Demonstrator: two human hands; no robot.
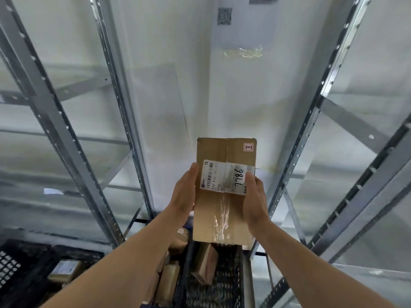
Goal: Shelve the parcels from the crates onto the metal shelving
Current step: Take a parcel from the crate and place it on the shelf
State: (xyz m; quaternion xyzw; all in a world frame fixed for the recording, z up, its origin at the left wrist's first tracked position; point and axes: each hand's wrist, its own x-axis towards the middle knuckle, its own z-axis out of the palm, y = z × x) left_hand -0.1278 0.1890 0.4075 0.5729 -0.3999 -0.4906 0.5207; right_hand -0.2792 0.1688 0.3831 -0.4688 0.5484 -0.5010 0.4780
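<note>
Cardboard parcel (224, 196) marked 7786, held up between the metal shelving (73, 138) uprights above the crates (213, 283); my left hand (183, 194) and right hand (254, 196) grip its long sides.

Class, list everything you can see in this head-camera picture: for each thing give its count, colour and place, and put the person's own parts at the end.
Brown cardboard parcel: one, brown with clear tape, held up at centre between both hands.
White shipping label: one, white with a barcode and handwritten digits, across the parcel's face.
Small pink sticker: one, pink, parcel's upper right corner.
Grey metal shelving uprights: several, grey, perforated, left and right.
Black plastic mesh crates: at least two, black, bottom left and bottom centre.
Other brown parcels: several, brown, lying in the crates below.
White wall: one, white, behind, with a blurred code sheet taped near the top.
Left hand: one, gripping the parcel's left edge.
Right hand: one, gripping the right edge, thumb on the label.
</note>
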